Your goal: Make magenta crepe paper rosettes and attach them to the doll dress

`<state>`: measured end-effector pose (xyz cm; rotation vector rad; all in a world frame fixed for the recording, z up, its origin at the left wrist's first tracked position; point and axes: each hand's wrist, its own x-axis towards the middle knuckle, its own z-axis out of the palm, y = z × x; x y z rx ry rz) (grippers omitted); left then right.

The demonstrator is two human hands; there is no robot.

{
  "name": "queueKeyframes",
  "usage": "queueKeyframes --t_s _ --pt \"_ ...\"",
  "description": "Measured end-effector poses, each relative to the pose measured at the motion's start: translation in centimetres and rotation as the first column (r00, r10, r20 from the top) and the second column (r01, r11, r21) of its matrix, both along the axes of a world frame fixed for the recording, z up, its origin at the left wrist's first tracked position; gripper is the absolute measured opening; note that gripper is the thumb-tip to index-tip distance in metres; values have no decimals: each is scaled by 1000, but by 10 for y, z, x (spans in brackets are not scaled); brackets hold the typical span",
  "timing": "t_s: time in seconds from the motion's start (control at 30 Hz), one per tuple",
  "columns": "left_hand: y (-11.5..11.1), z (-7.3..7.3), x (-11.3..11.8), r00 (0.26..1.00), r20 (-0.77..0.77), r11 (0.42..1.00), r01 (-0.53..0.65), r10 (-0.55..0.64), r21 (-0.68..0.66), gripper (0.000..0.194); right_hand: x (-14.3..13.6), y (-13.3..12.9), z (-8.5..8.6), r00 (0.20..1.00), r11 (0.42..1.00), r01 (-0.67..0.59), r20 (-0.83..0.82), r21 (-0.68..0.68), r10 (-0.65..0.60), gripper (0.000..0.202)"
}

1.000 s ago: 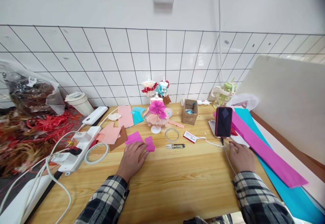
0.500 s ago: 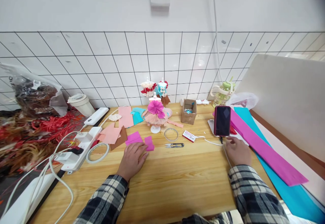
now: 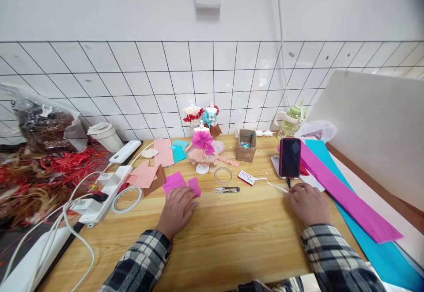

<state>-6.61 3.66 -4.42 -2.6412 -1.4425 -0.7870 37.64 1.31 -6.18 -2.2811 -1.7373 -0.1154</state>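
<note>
My left hand point(image 3: 176, 208) lies palm down with fingers loosely spread. Its fingertips rest on the magenta paper pieces point(image 3: 174, 181), partly covering them. Over on the right, my right hand point(image 3: 309, 201) is on the table just below a phone point(image 3: 290, 157). Its fingers are curled together beside the phone's cable plug and the end of a thin white strip point(image 3: 277, 187); what lies under them is hidden. Between the hands are small thread snips point(image 3: 227, 190), a metal ring point(image 3: 223, 175) and a red-and-white box point(image 3: 246, 177). Behind stands a small dress form point(image 3: 202, 146) with a pleated magenta fan and peach skirt.
Two more dressed forms point(image 3: 210, 116) stand at the wall near a cardboard box point(image 3: 246, 145). To the left are a tape roll point(image 3: 126, 200), peach paper point(image 3: 143, 175), and a power strip point(image 3: 105, 195) with cables. Long coloured paper sheets point(image 3: 351, 195) line the right edge.
My right hand has shifted slightly left and down, over the phone cable and up to the white strip's end. My left hand has slid a little right on the magenta paper.
</note>
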Motion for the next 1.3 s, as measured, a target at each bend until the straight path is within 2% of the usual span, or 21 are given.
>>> queueKeyframes --t_s 0.07,0.17,0.27,0.33,0.4,0.47,0.6,0.7,0.77,0.83,0.97,1.03,1.13,1.3 --pt "-5 2 26 993 71 995 98 -96 -25 29 -12 -6 3 981 991 -51 -194 -126 26 25" --pt "-10 3 76 947 136 943 309 -292 -126 33 -24 -9 -2 867 966 -81 -496 -244 -53 31" --pt "-12 2 117 875 151 859 482 -461 -173 32 -24 -9 -11 710 964 -94 -695 -250 -111 37" --pt "-11 -1 132 847 144 827 530 -511 -184 31 -22 -9 -14 608 968 -113 -786 -225 -112 41" --pt "-11 -3 139 840 134 817 543 -526 -195 31 -20 -11 -15 569 977 -110 -818 -181 -88 42" --pt "-11 -4 140 844 136 819 537 -519 -201 32 -22 -12 -15 606 987 -95 -795 -128 -45 39" --pt "-14 -3 138 862 167 838 506 -479 -207 32 -32 -11 -18 744 994 -74 -668 -85 -2 33" --pt "-15 -2 135 871 194 848 486 -451 -211 32 -42 -10 -18 791 996 -48 -611 -71 -6 31" --pt "-15 -1 133 875 201 852 479 -441 -214 32 -52 -12 -13 782 996 -88 -621 -26 53 30" --pt "-15 -1 131 880 202 858 468 -430 -211 33 -67 -17 -4 751 981 -194 -638 31 169 26" --pt "-18 0 131 872 187 860 482 -452 -169 38 -100 -32 20 696 880 -468 -582 78 421 14" --pt "-21 0 132 865 179 855 495 -469 -154 39 -111 -38 30 725 859 -506 -503 74 471 10" --pt "-25 0 135 874 199 865 475 -443 -164 38 -117 -42 39 782 857 -512 -382 55 492 7" --pt "-25 -6 136 881 242 874 453 -408 -177 26 -120 -49 47 748 788 -615 -308 13 588 9"
